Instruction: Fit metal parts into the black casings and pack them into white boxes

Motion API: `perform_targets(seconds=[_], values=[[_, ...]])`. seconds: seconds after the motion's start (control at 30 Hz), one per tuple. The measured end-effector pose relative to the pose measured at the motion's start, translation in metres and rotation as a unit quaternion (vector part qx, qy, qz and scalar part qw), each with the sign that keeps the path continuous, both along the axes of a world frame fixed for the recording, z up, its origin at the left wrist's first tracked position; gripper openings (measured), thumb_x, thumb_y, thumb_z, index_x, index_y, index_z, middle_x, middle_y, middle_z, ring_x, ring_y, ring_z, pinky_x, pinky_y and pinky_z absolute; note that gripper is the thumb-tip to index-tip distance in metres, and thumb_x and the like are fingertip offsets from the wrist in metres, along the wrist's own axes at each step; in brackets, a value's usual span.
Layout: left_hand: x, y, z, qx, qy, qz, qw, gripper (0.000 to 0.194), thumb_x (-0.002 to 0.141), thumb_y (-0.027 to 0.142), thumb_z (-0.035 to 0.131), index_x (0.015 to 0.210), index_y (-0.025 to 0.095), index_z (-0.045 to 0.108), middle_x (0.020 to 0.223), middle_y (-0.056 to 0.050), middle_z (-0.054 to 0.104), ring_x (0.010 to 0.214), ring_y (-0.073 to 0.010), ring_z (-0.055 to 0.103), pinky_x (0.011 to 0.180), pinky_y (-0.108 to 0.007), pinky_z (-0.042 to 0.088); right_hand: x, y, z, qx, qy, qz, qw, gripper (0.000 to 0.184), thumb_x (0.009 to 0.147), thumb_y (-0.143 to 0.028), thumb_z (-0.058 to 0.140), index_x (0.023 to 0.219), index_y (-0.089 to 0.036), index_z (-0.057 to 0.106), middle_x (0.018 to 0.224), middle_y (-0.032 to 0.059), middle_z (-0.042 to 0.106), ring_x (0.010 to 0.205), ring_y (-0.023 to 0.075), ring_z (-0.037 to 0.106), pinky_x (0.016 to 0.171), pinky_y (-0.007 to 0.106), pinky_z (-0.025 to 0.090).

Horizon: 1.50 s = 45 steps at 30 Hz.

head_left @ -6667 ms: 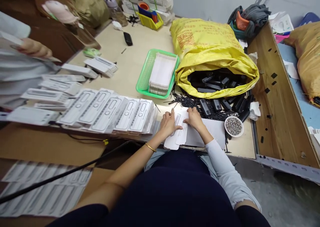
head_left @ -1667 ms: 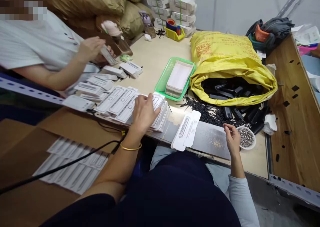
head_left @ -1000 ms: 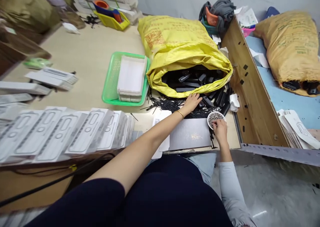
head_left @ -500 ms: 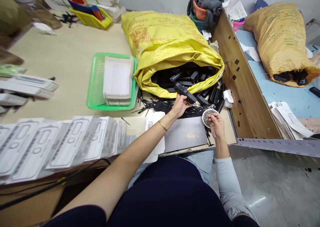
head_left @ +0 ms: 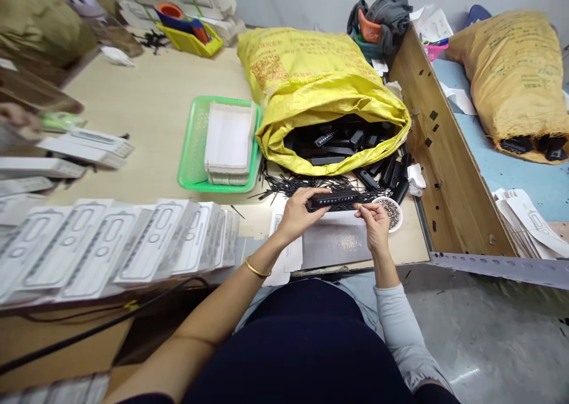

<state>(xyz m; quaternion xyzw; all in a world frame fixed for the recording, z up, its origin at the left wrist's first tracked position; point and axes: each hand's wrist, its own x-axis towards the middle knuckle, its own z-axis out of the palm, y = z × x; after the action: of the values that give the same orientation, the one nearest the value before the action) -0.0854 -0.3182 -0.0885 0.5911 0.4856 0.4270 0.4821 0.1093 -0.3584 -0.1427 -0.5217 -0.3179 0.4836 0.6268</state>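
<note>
Across a pale bench (head_left: 146, 102), one open yellow sack (head_left: 320, 84) spilling black casings, mouth toward the near edge; a second, tan sack (head_left: 511, 66) lying well apart on the blue surface to the right. Left of the yellow sack, one green basket (head_left: 189, 155) holding a stack of white cards (head_left: 229, 140). Along the near-left edge, a fanned row of white blister packs (head_left: 120, 244) — too overlapped to count surely. Nearer the front edge, one grey metal plate (head_left: 338, 244) beside a white printed card (head_left: 287, 256), with a scatter of thin black pins (head_left: 293, 186) just behind. Above the plate, one black casing (head_left: 333, 200) held level — left hand (head_left: 296, 214) clamped around its left end, right hand (head_left: 376, 226) at its right end with fingertips pinched together on something too small to make out. Just right of that hand, one small white bowl (head_left: 393, 211) of tiny metal pieces.
</note>
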Motion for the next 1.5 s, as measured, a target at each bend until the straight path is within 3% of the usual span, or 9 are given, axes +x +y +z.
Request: perform_targets(seconds=[0.07,0.17,0.27,0.43,0.73,1.0,1.13,1.23,1.5], values=[[0.001,-0.002,0.0,-0.091,-0.172,0.046,0.98,0.033,0.063,0.023,0.078,0.095,0.02,0.068,0.099,-0.005,0.067,0.1,-0.023,0.059,0.096,-0.039,0.044,-0.011,-0.003,0.002,0.018,-0.035,-0.015,0.999,0.018,0.077,-0.031,0.068,0.083,-0.018,0.057,0.088,0.0048,0.072,0.07,0.0127,0.064,0.072,0.031,0.052],[0.008,0.001,-0.004,-0.269,-0.395,0.075,0.875,0.022,0.078,0.032,0.069,0.094,0.018,0.065,0.099,-0.005,0.068,0.097,-0.0217,0.063,0.091,-0.042,0.049,-0.026,-0.008,0.005,0.065,-0.112,-0.047,0.99,0.014,0.078,-0.031,0.065,0.081,-0.018,0.06,0.092,0.0052,0.068,0.088,0.0166,0.063,0.079,0.033,0.051],[0.013,0.004,-0.008,-0.359,-0.452,0.073,0.813,0.023,0.09,0.034,0.054,0.091,0.013,0.065,0.097,-0.009,0.069,0.099,-0.022,0.064,0.091,-0.041,0.051,-0.035,-0.014,0.008,0.103,-0.187,-0.062,0.975,0.01,0.079,-0.029,0.065,0.077,-0.019,0.064,0.091,0.0043,0.063,0.092,0.0172,0.06,0.086,0.035,0.048],[0.017,0.001,-0.006,-0.368,-0.478,0.081,0.793,0.027,0.094,0.031,0.047,0.093,0.011,0.065,0.098,-0.01,0.07,0.103,-0.0213,0.063,0.096,-0.041,0.05,-0.043,-0.017,0.015,0.135,-0.236,-0.06,0.96,0.007,0.08,-0.027,0.066,0.077,-0.021,0.065,0.087,0.0024,0.061,0.087,0.0164,0.059,0.085,0.035,0.047],[0.022,-0.008,-0.006,-0.37,-0.488,0.079,0.787,0.029,0.096,0.031,0.043,0.094,0.011,0.064,0.095,-0.01,0.07,0.102,-0.0197,0.064,0.095,-0.04,0.05,-0.05,-0.016,0.016,0.136,-0.24,-0.074,0.958,0.007,0.082,-0.028,0.064,0.078,-0.021,0.064,0.085,0.0022,0.059,0.085,0.0167,0.058,0.084,0.036,0.047],[0.027,-0.015,-0.014,-0.372,-0.495,0.087,0.781,0.022,0.094,0.033,0.05,0.094,0.014,0.063,0.098,-0.006,0.069,0.1,-0.016,0.064,0.095,-0.034,0.05,-0.058,-0.014,0.011,0.127,-0.127,-0.091,0.98,0.009,0.078,-0.027,0.066,0.076,-0.019,0.062,0.084,0.0026,0.057,0.084,0.0153,0.058,0.079,0.034,0.05],[0.028,-0.022,-0.013,-0.295,-0.503,0.102,0.806,0.016,0.089,0.031,0.058,0.1,0.019,0.058,0.1,-0.002,0.068,0.099,-0.0144,0.064,0.091,-0.034,0.051,-0.058,-0.016,0.008,0.123,-0.125,-0.087,0.981,0.009,0.077,-0.027,0.067,0.075,-0.02,0.063,0.081,0.002,0.059,0.081,0.0155,0.059,0.077,0.034,0.051],[0.028,-0.023,-0.014,-0.239,-0.49,0.088,0.834,0.025,0.083,0.032,0.067,0.103,0.023,0.054,0.102,0.0,0.067,0.102,-0.0167,0.063,0.093,-0.039,0.049,-0.054,-0.019,0.002,0.111,-0.126,-0.072,0.983,0.008,0.078,-0.027,0.067,0.076,-0.019,0.065,0.08,0.002,0.062,0.08,0.0156,0.06,0.077,0.033,0.05],[0.017,-0.023,-0.005,-0.228,-0.448,0.086,0.86,0.03,0.079,0.036,0.069,0.101,0.024,0.052,0.104,-0.002,0.066,0.108,-0.0212,0.061,0.095,-0.045,0.047,-0.036,-0.033,-0.014,0.035,-0.178,-0.024,0.983,0.019,0.079,-0.034,0.065,0.088,-0.018,0.066,0.09,0.0052,0.067,0.086,0.0169,0.062,0.082,0.034,0.05]])
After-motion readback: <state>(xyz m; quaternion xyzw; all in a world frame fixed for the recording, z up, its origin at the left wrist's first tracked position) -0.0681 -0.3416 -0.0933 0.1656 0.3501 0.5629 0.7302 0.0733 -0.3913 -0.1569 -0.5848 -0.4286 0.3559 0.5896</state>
